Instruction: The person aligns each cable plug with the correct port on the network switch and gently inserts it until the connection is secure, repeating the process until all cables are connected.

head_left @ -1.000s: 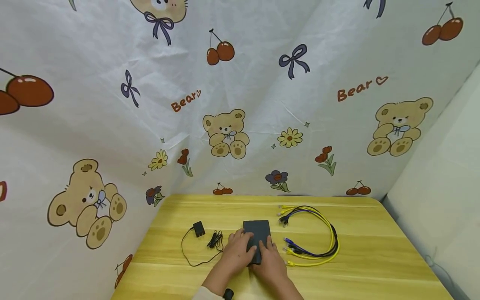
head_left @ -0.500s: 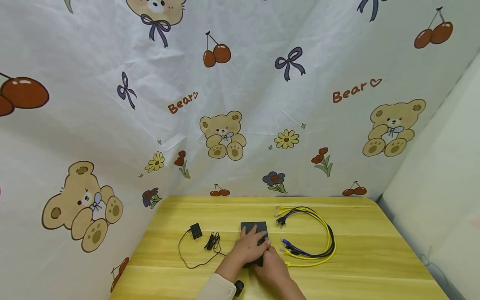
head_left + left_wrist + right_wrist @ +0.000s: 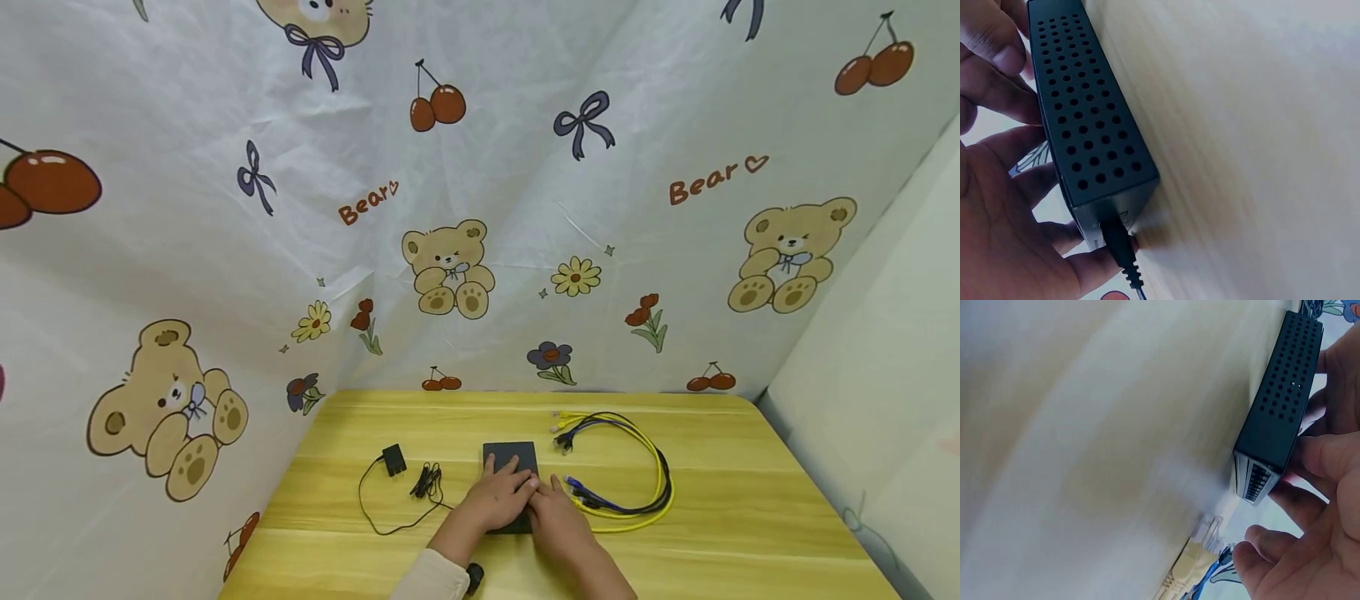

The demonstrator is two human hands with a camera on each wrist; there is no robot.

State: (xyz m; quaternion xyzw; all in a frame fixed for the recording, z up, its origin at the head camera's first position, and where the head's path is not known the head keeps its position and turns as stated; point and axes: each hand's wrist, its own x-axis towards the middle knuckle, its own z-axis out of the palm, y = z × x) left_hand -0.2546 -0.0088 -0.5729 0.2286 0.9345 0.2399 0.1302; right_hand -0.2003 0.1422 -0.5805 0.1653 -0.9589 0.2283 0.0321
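Mind snags around the black box (image 3: pixel 519 455), flat on table (image 3: pixel 735 508).
Head: see left hand (image 3: pixel 495 500) spread over box, gripping nothing; right hand (image 3: pixel 561 523) at box's right edge. Left wrist: could knock plug (image 3: pixel 1116 240) loose from box's left side, finger close behind. Right wrist: see fingers loosely bent, only touching box; could snag nearby yellow cable (image 3: pixel 1190 565) by sliding.

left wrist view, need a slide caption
Left hand resting on a black box with a perforated side, cable plug in one end.
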